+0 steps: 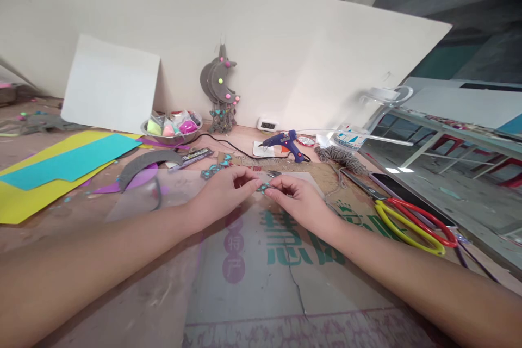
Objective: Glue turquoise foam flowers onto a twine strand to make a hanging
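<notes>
Between my fingertips is a small grey-and-turquoise piece (263, 187), partly covered by the fingers. My left hand (226, 193) pinches its left side, and my right hand (300, 197) pinches its right side. Both hands hover over printed cardboard (248, 293) under a clear sheet. Just behind my left hand lie more grey-and-turquoise pieces (216, 167). A thin dark strand (297, 285) runs across the cardboard below my hands.
A blue glue gun (287, 144) stands at the back. Scissors (416, 223), a phone (408, 196) and grey yarn (341, 159) lie right. A metal bowl (173, 138), coloured sheets (73, 163) and a grey curved strip (149, 164) are left. A moon ornament (220, 81) hangs behind.
</notes>
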